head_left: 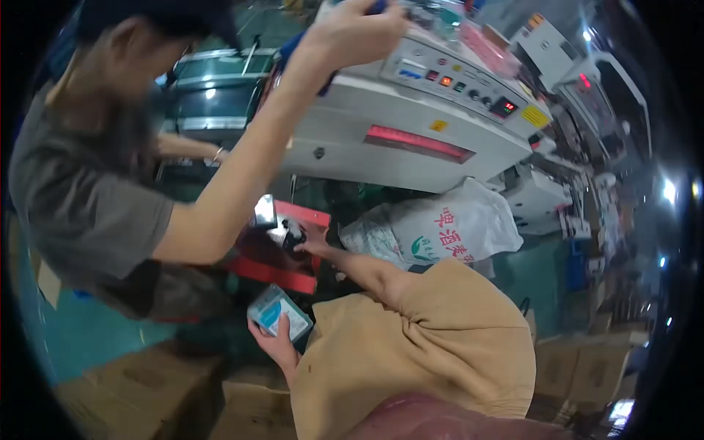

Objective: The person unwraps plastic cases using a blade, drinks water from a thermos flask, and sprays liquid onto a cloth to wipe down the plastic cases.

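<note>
My left hand [273,339] is wrapped round a small box [279,314] with a blue and white label and what looks like clear wrap. Its thumb lies across the label. My right hand [314,245] reaches to a red crate [315,218], its fingers curled at a small black-and-white object [293,233]. What that object is cannot be made out. Near the crate's far side lies a shiny, wrapped-looking item [265,211]. A co-worker's forearm hides part of the crate.
At my left stands a co-worker [88,198], one arm raised across the view toward a white machine [330,132] with a lit control panel [462,84]. A white sack [469,220] with red characters lies beside the crate. Cardboard boxes [139,389] stand lower left.
</note>
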Motion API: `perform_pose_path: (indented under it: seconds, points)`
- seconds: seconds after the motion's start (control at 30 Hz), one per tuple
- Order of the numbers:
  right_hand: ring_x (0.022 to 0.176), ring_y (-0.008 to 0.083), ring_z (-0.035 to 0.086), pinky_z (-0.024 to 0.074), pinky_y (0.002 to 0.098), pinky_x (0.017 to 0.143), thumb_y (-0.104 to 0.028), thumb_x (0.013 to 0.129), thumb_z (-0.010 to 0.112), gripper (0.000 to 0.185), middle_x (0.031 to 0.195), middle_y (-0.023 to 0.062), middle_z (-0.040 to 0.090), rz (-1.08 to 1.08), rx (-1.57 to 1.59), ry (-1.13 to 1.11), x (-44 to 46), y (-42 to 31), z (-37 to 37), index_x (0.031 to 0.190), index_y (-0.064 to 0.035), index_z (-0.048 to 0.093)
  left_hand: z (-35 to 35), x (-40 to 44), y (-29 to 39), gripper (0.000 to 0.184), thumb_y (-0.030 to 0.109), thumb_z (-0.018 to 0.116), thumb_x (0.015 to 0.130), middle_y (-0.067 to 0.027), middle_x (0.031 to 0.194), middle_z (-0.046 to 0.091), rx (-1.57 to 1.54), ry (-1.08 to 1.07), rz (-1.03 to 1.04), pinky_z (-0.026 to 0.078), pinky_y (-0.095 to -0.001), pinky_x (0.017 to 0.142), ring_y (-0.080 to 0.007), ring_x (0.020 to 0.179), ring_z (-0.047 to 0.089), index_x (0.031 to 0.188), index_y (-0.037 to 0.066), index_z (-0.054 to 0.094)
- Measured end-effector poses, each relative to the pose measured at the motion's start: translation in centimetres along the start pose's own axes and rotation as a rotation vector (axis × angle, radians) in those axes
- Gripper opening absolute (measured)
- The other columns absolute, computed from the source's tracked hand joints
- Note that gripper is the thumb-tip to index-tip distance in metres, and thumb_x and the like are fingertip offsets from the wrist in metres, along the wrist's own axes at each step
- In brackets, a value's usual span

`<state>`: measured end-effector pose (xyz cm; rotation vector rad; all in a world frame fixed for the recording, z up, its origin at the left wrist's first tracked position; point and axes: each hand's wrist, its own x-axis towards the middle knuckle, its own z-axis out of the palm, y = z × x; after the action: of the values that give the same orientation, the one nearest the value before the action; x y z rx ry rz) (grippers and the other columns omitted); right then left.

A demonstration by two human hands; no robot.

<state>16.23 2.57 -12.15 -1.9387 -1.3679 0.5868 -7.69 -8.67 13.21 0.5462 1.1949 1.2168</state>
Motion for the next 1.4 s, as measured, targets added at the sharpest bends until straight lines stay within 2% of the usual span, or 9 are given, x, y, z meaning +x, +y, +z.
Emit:
perform_pose_path:
  seconds: [0.27,0.43,0.53,0.73,0.9,1.03,1.13,1.27,1.4]
  points:
    - [0.089,0.0231,0.059,0.0450,0.0340,0.080,-0.019,0.064,0.071,0.045,0.094,0.0143,0.063,0.188,0.135,-0.076,-4.4,1.9,-11.5,0.104,-0.0017,0.059,4.8,1.1,0.3,0.077,0.003,0.072,0.061,-0.0134,0.117,0.046,0.369,-0.394,0.043,0.038,-0.0317,0.089,-0.0214,0.104,0.048,0.127,0.001,0.033]
    - [0.065,0.0145,0.060,0.0491,0.0257,0.059,-0.015,0.077,0.062,0.020,0.078,0.0098,0.064,0.452,0.623,0.386,-8.2,9.6,-21.0,0.089,0.0013,0.061,8.4,2.6,-0.7,0.076,0.003,0.072,0.061,-0.0137,0.117,0.046,0.497,-0.564,0.108,0.039,-0.0318,0.089,-0.0216,0.102,0.049,0.127,0.001,0.034]
    - [0.062,0.0130,0.059,0.0484,0.0236,0.057,-0.017,0.083,0.058,0.016,0.075,0.0078,0.063,0.377,0.940,0.628,-9.2,3.1,-36.0,0.082,-0.0009,0.060,11.3,2.4,-0.6,0.073,0.002,0.071,0.063,-0.0134,0.113,0.048,0.465,-0.639,-0.019,0.042,-0.0306,0.084,-0.0203,0.098,0.051,0.126,-0.001,0.033]
    - [0.064,0.0088,0.057,0.0469,0.0233,0.063,-0.019,0.085,0.054,0.020,0.074,0.0029,0.061,-0.174,0.483,0.974,-1.7,-5.5,-66.7,0.083,-0.0002,0.061,17.7,1.5,-2.9,0.069,0.003,0.071,0.066,-0.0115,0.107,0.052,0.453,-0.659,-0.048,0.045,-0.0289,0.079,-0.0185,0.092,0.053,0.125,-0.001,0.035]
    - [0.082,0.0274,0.062,0.0475,0.0373,0.072,-0.031,0.081,0.054,0.031,0.085,0.0145,0.064,0.130,-0.603,0.942,11.6,-2.5,-81.7,0.088,-0.0012,0.063,23.2,0.9,-5.6,0.065,0.004,0.073,0.066,-0.0102,0.100,0.054,0.435,-0.553,-0.054,0.046,-0.0286,0.076,-0.0172,0.086,0.055,0.121,0.000,0.039]
    - [0.099,0.0318,0.056,0.0459,0.0400,0.081,-0.029,0.070,0.064,0.036,0.105,0.0167,0.059,0.476,-0.807,0.584,16.5,-0.8,-83.6,0.098,-0.0053,0.063,27.5,-1.4,-6.1,0.064,0.003,0.072,0.066,-0.0103,0.099,0.055,0.360,-0.476,-0.059,0.047,-0.0294,0.075,-0.0179,0.085,0.056,0.121,0.001,0.039]
    - [0.100,0.0308,0.056,0.0470,0.0387,0.080,-0.028,0.066,0.069,0.042,0.105,0.0160,0.060,0.488,-0.649,0.773,19.2,0.9,-85.6,0.102,-0.0071,0.062,30.0,-2.7,-5.7,0.063,0.001,0.071,0.066,-0.0104,0.098,0.055,0.315,-0.411,-0.109,0.048,-0.0301,0.074,-0.0186,0.085,0.056,0.121,0.002,0.039]
    - [0.075,0.0206,0.060,0.0480,0.0311,0.071,-0.028,0.067,0.071,0.037,0.084,0.0084,0.063,0.041,0.222,1.059,21.0,1.7,-90.2,0.096,-0.0074,0.064,30.8,-2.1,-6.2,0.064,0.001,0.071,0.066,-0.0099,0.098,0.055,0.296,-0.389,-0.135,0.048,-0.0302,0.073,-0.0187,0.085,0.057,0.121,0.004,0.039]
    - [0.076,0.0197,0.060,0.0477,0.0303,0.072,-0.026,0.068,0.070,0.036,0.085,0.0084,0.063,-0.424,0.531,1.253,17.5,-4.3,-91.0,0.097,-0.0057,0.063,30.8,-1.0,-7.1,0.065,0.004,0.073,0.066,-0.0094,0.100,0.055,0.292,-0.430,-0.151,0.047,-0.0301,0.076,-0.0182,0.087,0.056,0.121,0.003,0.038]
